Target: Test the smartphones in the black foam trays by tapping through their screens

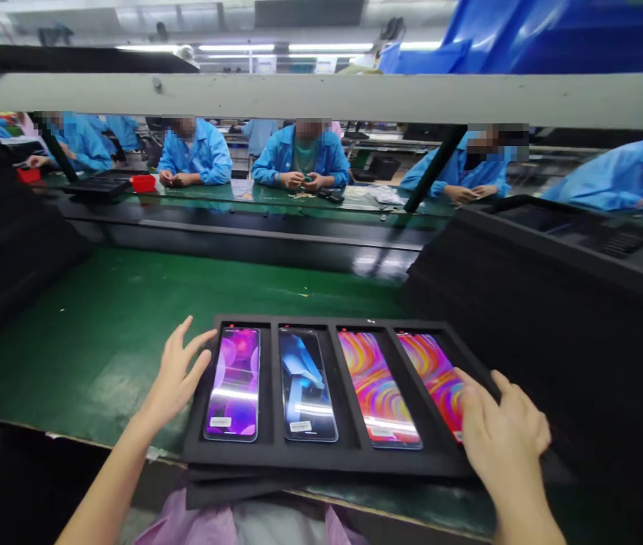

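A black foam tray (326, 456) lies on the green bench near its front edge. Each of its slots holds a smartphone with a lit screen: a purple smartphone (235, 378) at the left, a dark blue smartphone (307, 386) beside it, then two swirled orange-pink ones, the inner smartphone (381, 390) and the outer smartphone (432, 371). My left hand (176, 371) is open at the tray's left rim, fingers spread. Over the right rim, my right hand (503, 424) has its thumb and forefinger apart and partly covers the outer smartphone. Its other fingers are bent; firm contact cannot be made out.
Stacked black trays (548, 325) rise at the right, and another dark stack (8, 227) stands at the left. More foam (230, 488) lies beneath the tray. A grey beam (321, 98) crosses above. Several people in blue jackets work at the bench beyond, near a red bin (142, 183).
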A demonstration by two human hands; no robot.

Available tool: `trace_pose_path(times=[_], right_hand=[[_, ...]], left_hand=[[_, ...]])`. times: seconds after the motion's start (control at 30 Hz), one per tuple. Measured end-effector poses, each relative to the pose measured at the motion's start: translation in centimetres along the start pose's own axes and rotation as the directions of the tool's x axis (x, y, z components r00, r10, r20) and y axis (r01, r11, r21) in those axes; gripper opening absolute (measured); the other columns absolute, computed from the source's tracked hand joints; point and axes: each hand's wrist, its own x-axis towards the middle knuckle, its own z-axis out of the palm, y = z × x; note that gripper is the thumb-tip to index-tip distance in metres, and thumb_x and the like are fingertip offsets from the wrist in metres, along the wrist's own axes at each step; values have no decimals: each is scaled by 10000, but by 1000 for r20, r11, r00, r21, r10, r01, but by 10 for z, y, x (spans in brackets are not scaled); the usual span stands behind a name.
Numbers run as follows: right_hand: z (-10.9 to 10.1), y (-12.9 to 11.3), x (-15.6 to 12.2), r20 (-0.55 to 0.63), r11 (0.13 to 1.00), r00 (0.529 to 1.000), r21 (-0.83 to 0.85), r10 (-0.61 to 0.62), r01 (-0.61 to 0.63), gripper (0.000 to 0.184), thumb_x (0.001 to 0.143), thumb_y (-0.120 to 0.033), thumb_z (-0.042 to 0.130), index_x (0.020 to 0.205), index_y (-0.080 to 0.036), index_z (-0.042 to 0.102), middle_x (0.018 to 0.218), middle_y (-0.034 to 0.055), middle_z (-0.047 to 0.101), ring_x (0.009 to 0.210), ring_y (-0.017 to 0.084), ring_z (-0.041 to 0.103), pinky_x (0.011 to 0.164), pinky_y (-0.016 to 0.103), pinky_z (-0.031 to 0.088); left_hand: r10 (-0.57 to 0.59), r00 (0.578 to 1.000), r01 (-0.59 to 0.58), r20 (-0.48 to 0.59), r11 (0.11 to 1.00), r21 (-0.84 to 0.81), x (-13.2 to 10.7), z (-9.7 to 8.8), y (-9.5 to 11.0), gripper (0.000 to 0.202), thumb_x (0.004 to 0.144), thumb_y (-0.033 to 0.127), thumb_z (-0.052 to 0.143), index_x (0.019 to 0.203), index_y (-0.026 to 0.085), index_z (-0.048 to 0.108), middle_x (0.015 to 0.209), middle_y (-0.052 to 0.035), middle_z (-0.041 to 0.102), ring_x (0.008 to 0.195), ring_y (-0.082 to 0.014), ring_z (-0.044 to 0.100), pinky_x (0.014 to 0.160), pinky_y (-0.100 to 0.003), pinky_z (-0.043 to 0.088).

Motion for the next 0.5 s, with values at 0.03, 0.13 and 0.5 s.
trace_pose_path(times=[0.03, 0.13, 0.5], right_hand=[[0, -16, -6, -16, 996, 998, 59, -60, 61, 623, 893, -486, 158, 1068, -158, 658, 1221, 189, 507, 1149, 365, 437, 940, 591, 330], [1, -60, -26, 41, 918, 948, 267, -315, 294, 539, 911, -448, 195, 1009, -232, 678, 1121, 118, 572, 1044, 282, 514, 959, 540, 337], [15, -116, -40, 137, 686, 739, 510, -660, 519, 402, 948, -267, 273, 1074, -313, 652, 834, 16, 582, 820, 168, 554, 918, 436, 362]], left_hand=[[-62, 998, 61, -3, 994, -91, -3, 3, -3, 413, 885, 433, 391, 1261, 291, 487, 1498, -77, 247, 1392, -312, 172, 1092, -578, 207], [-137, 989, 146, 58, 966, -211, -18, 13, -9, 507, 883, 338, 364, 1378, 261, 287, 1460, -117, 338, 1341, -267, 332, 1034, -480, 381], [-220, 963, 264, 153, 876, -403, -41, 27, 4, 752, 681, 172, 452, 1384, 220, 192, 1490, -100, 297, 1373, -246, 264, 1090, -436, 320]])
